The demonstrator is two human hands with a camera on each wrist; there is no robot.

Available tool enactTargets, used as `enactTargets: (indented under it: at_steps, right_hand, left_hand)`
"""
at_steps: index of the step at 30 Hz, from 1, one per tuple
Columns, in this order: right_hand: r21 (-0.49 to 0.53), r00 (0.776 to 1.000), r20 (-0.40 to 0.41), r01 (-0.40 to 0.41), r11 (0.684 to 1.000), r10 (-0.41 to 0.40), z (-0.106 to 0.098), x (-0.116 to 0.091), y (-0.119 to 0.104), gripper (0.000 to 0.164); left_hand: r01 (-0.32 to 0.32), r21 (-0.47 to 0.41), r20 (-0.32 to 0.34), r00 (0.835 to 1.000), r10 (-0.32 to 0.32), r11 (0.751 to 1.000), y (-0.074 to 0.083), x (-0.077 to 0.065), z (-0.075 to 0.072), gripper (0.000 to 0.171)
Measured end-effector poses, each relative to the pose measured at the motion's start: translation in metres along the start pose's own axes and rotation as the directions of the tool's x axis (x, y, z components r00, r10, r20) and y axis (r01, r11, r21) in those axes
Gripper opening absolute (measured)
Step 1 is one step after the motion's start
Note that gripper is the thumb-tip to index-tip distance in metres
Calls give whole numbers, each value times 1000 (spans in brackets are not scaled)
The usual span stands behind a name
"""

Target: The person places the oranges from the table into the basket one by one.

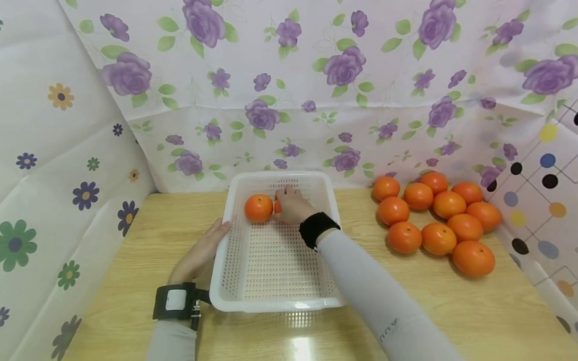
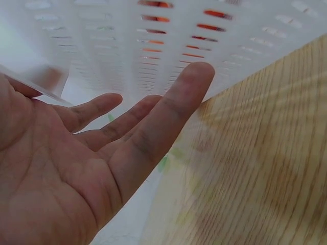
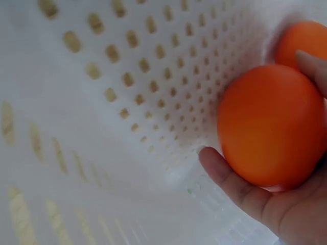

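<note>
A white perforated plastic basket (image 1: 279,260) stands on the wooden table, with one orange (image 1: 259,208) in its far left part. My right hand (image 1: 294,206) reaches inside and grips a second orange (image 3: 271,125) beside that one, down near the basket's floor. In the head view my fingers hide most of the held fruit; the right wrist view shows the thumb and a finger around it. At the basket's left side, my left hand (image 1: 201,253) rests with fingers extended along the outer wall. Orange patches show through the slots in the left wrist view (image 2: 153,19).
Several loose oranges (image 1: 438,239) lie grouped on the right of the table (image 1: 362,268). Flowered sheeting (image 1: 273,95) hangs behind and to the left, and dotted sheeting (image 1: 555,211) on the right. Both wrists wear black straps.
</note>
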State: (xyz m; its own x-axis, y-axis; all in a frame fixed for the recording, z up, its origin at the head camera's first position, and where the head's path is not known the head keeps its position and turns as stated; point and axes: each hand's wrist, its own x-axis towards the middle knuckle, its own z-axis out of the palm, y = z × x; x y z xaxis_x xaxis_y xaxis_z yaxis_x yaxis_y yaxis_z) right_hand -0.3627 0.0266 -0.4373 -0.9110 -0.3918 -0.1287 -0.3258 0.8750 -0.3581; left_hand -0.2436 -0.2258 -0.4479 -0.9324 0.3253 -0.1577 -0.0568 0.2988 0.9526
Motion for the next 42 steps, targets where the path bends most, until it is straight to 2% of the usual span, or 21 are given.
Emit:
enactTargets:
  at_steps: [4,6,11,14,20,23,28,31,38,42]
  right_hand:
    - [-26,1000,-17,18,999,-19,3,0,-2,52]
    - [-36,1000,-10,19,999,-19,2,-2,-5,59]
    - [-14,1000,5,1,1000,-1,-4,-8,-8,88]
    - [31,1000,13,-18,999,18,-4,-7,-7,94]
    - [84,999,-14,-28,996,30,-3,-1,-3,82]
    - [48,998,-39,-38,998,40,-3,-1,-2,71]
    - [-1,996,-57,-70,998,70,-4,-4,-4,67]
    - [-3,996,-69,-53,999,53,-4,-6,-5,64]
    - [-82,995,-96,-43,996,35,-4,-6,-3,78]
    - [-114,995,-100,-40,993,28,-6,-6,-4,76]
  left_hand:
    - [-9,-6,5,1000,9,1000,0,0,-1,68]
    - [-13,-11,9,1000,13,1000,0,0,-1,68]
    - [-18,-12,10,1000,18,1000,-1,0,0,67]
    - [-21,-11,11,1000,21,1000,-1,0,0,67]
    - [-24,-24,11,1000,24,999,-1,-1,0,68]
    - [-29,-20,15,999,30,999,0,-1,0,67]
    - [-27,-12,14,1000,28,1000,1,-1,0,68]
    - [-27,-12,13,1000,27,1000,0,-1,0,68]
    - [-36,-9,15,999,37,999,-1,-1,0,66]
    - [-38,-9,14,999,38,999,0,0,0,66]
